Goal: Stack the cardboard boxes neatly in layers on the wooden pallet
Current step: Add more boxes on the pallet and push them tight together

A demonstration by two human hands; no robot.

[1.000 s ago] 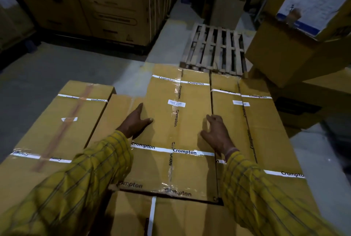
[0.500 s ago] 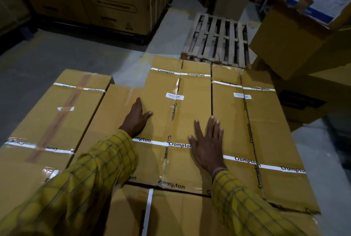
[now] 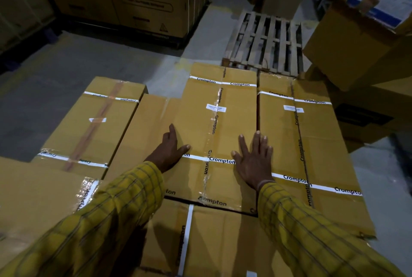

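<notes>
While both hands, left hand (image 3: 169, 149) and right hand (image 3: 254, 160), lay with fingers (image 3: 257, 140) spread on the "Crompton"-taped box (image 3: 219, 134), the wooden pallet (image 3: 265, 40) sat on grey floor (image 3: 78, 71).

Matt brown corrugated cardboard boxes (image 3: 218, 134) under both palms, sealed with glossy clear tape and white printed paper strapping; beyond the fingertips, rough bare-wood slatted pallet (image 3: 265, 40); woven checked cloth sleeves (image 3: 124, 205).

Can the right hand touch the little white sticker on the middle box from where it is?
Probably yes. The right hand lies flat on the middle box, and the white sticker sits farther up the same bare top with nothing in between.
</notes>
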